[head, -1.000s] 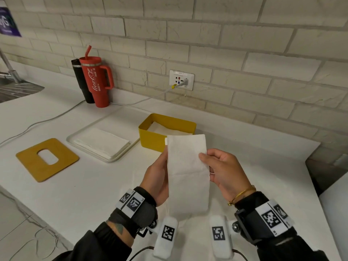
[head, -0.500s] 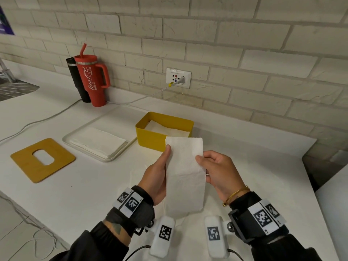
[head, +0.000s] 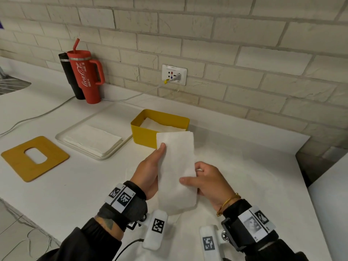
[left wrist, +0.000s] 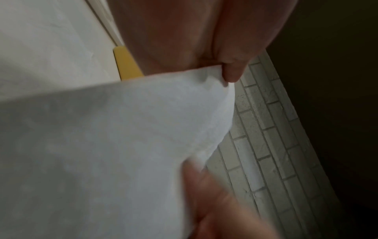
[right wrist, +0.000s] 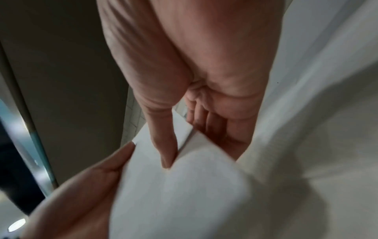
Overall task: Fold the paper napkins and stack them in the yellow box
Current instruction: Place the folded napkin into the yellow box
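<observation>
A white paper napkin (head: pixel 176 166), folded into a long strip, is held upright above the counter between both hands. My left hand (head: pixel 150 170) pinches its left edge, thumb on the front. My right hand (head: pixel 203 180) pinches the right edge lower down, thumb across the front. The napkin (left wrist: pixel 122 145) fills the left wrist view, and the napkin (right wrist: pixel 174 194) shows under the thumb in the right wrist view. The yellow box (head: pixel 145 132) stands just behind, with white napkins (head: pixel 160 125) inside. A stack of unfolded napkins (head: pixel 92 140) lies on a white tray (head: pixel 62 137) to its left.
A yellow board with an oval hole (head: pixel 33 159) lies at the left. A red tumbler (head: pixel 86 76) and a black bottle (head: pixel 66 72) stand by the brick wall. A white cable (head: pixel 131 95) runs from the wall socket (head: pixel 174 74). The counter's right edge (head: pixel 301 176) is close.
The napkin has sunk a little toward the counter. My right hand has slid down its right edge, and the thumb now lies across the lower front.
</observation>
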{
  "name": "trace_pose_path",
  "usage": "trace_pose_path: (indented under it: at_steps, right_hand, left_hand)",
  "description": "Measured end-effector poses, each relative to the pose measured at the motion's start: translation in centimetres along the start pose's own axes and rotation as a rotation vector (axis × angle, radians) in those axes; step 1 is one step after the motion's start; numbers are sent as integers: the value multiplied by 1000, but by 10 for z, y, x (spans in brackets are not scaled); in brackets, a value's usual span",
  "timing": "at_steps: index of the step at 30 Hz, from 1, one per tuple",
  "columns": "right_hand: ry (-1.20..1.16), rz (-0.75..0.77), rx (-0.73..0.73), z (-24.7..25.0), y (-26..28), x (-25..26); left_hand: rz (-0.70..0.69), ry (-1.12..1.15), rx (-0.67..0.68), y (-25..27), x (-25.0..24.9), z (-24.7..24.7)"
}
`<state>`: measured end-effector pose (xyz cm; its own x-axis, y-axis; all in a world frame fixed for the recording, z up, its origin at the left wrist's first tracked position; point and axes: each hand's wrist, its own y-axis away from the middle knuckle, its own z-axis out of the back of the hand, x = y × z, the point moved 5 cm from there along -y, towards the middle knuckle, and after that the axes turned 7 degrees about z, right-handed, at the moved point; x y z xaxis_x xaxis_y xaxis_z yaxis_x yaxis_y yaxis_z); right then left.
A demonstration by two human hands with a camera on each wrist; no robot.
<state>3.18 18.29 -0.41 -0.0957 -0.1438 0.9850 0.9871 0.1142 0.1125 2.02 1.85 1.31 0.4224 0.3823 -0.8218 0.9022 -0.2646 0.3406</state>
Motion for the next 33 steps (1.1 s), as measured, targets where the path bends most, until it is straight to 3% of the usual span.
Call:
trace_pose_path:
  at_steps: [3, 6, 10, 18, 22, 25, 27, 30, 33]
  right_hand:
    - [150, -92, 43, 4, 6, -23]
    - [242, -55, 27, 20, 5, -19]
    - [-63, 22, 63, 17, 2, 5]
    - [-188, 24, 33, -17, -1, -10]
    - [-39, -94, 193, -23, 14, -25]
    - [155, -159, 310, 0, 23, -22]
    - [291, -141, 155, 41, 18, -15]
    - [418, -175, -205, 118, 20, -10]
    - [378, -290, -378, 175, 38, -24]
  left_hand:
    - [-25, 53, -65, 0, -4, 11]
    - [-27, 90, -98, 2, -4, 19]
    - [-7, 95, -75, 2, 2, 10]
    - [-24, -29, 68, -2, 12, 4]
    - [-89, -15, 22, -5, 9, 18]
    - [-116, -11, -9, -4, 5, 27]
    - [-118, 2, -18, -3, 5, 33]
    - [-107, 9, -24, 0, 7, 38]
    - [-85, -11, -27, -1, 13, 39]
